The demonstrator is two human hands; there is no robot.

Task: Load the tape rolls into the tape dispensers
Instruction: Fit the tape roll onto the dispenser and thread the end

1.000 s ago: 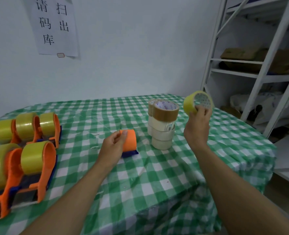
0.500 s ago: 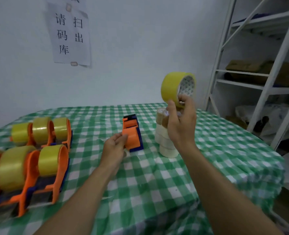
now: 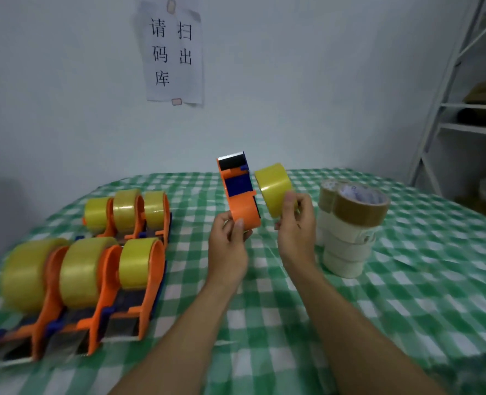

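Note:
My left hand (image 3: 230, 243) grips an empty orange and blue tape dispenser (image 3: 239, 192) by its rounded end and holds it upright above the table, cutter end up. My right hand (image 3: 296, 223) pinches a yellow tape roll (image 3: 274, 187) right beside the dispenser's right side, almost touching it. A stack of white and brown tape rolls (image 3: 350, 223) stands on the table just right of my right hand.
Several orange dispensers loaded with yellow tape sit at the left: a near group (image 3: 79, 280) and a far group (image 3: 127, 212). The green checked tablecloth (image 3: 264, 323) covers the table. A white metal shelf rack (image 3: 447, 104) stands at the right, a paper notice (image 3: 173, 49) on the wall.
My left hand lifted the dispenser off the table and stood it upright. My right hand brought the yellow roll down from head height to the dispenser's side.

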